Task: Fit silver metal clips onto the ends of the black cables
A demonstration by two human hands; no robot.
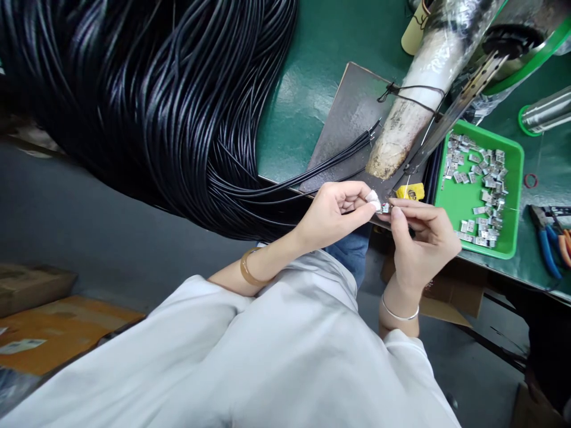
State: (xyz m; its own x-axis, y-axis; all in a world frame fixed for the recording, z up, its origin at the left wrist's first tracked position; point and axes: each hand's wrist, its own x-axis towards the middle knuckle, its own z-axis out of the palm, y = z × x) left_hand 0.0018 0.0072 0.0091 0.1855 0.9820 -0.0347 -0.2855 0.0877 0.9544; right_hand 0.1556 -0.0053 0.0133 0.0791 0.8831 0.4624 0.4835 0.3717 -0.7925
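My left hand [332, 211] and my right hand [422, 238] meet at the table's front edge, both pinched closed. Between their fingertips is a small silver metal connector [385, 208], with a tiny spot of red on it. White wrapping covers the tips of my left thumb and finger. Exactly how each fingertip grips the connector is too small to make out. Just beyond my fingers, a soldering iron [459, 110] slants down beside a whitish tube [413, 104]. Close by sits a yellow piece [410, 191]. Black cables [330, 160] with stripped ends lie on a dark board [345, 107].
A huge bundle of black cables [178, 107] covers the table's left side. To the right, a green tray [515, 196] holds many silver connectors. Pliers [546, 244] and a red ring [530, 180] lie beyond it. Cardboard boxes [66, 327] stand on the left.
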